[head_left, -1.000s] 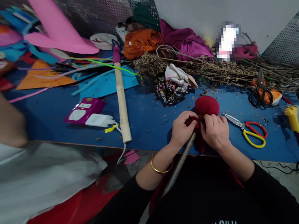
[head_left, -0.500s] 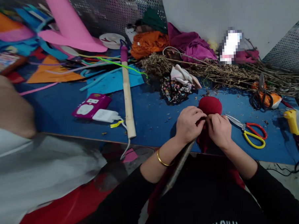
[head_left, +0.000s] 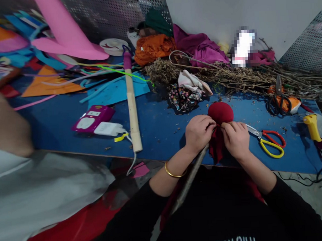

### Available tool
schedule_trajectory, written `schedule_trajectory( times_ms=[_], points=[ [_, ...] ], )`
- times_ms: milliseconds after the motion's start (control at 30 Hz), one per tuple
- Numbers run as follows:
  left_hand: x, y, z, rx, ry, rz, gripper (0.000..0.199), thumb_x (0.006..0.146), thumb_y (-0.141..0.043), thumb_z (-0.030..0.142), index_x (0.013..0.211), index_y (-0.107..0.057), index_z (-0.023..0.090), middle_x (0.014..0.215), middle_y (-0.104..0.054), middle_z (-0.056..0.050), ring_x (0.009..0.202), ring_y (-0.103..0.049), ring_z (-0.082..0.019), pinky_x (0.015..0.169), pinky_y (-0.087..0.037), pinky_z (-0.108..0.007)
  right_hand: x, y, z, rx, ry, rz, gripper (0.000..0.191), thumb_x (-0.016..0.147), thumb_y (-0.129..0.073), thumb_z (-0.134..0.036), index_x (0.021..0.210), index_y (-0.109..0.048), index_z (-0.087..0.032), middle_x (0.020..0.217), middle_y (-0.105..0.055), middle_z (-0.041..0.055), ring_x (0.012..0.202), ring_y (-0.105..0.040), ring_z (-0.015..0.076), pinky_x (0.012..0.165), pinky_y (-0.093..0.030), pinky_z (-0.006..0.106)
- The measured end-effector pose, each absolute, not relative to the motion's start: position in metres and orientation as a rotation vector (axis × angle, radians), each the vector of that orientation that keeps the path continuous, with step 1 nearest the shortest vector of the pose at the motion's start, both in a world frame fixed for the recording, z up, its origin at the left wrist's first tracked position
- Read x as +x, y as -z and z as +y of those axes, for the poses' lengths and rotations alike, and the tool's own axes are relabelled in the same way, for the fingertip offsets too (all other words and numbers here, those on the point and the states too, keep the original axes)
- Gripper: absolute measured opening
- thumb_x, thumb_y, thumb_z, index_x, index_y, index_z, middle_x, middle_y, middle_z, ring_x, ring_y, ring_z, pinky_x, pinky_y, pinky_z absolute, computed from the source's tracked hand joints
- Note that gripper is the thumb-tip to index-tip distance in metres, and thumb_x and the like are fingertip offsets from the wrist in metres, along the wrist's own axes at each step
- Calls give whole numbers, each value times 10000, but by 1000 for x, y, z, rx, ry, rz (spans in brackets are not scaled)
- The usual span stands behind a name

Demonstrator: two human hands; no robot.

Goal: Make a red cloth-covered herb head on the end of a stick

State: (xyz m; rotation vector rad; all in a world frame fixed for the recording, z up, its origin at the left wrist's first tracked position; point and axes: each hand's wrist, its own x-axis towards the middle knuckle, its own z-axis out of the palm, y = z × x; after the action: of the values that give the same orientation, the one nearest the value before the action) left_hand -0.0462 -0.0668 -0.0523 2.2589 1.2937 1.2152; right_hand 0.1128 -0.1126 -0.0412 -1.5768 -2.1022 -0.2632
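A dark red cloth bundle (head_left: pixel 220 112) with a round, stuffed-looking top sits near the table's front edge. Loose red cloth (head_left: pixel 216 146) hangs below its gathered neck. My left hand (head_left: pixel 199 133) is closed, its fingertips pinching the cloth at the left side of the neck. On the other side my right hand (head_left: pixel 235 136) is closed too, thumb and forefinger pinching at the neck. Any thread between the fingers is too small to make out. A thin wooden stick (head_left: pixel 190 181) slants from under my left hand toward my lap. Scissors (head_left: pixel 265 139) with red and yellow handles lie beside my right hand.
Black-handled scissors (head_left: pixel 279 99) and a yellow-and-purple glue gun (head_left: pixel 313 130) lie at right. Dried twigs (head_left: pixel 244 76) and crumpled cloths (head_left: pixel 155 48) line the back. A bamboo stick (head_left: pixel 132 111) and purple power strip (head_left: pixel 94 118) lie left, near another person's arm (head_left: pixel 10 123).
My right hand has drawn slightly away from my left, showing more of the gathered neck and hanging cloth. The whole view has shifted a little.
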Motion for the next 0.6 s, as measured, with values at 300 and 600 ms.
schedule_trajectory(
  times_ms=[300,600],
  points=[
    [-60,52,-59,1967,-1177,1271,88,799,-583,177,753,-658,185,848,-691,-44,819,-632,-176,786,-480,-301,90,28,-98,-1515,348,-2250,228,967,-463,-293,1049,-621,-151,892,-639,71,785,-547,193,746,-331,329],
    [-67,67,-45,1600,-1247,1259,69,721,-632,199,685,-686,174,808,-686,-28,806,-631,-169,788,-481,-297,72,29,-81,-1592,361,-2251,197,972,-468,-259,993,-658,-212,897,-620,44,807,-534,180,725,-275,324]
  ],
)
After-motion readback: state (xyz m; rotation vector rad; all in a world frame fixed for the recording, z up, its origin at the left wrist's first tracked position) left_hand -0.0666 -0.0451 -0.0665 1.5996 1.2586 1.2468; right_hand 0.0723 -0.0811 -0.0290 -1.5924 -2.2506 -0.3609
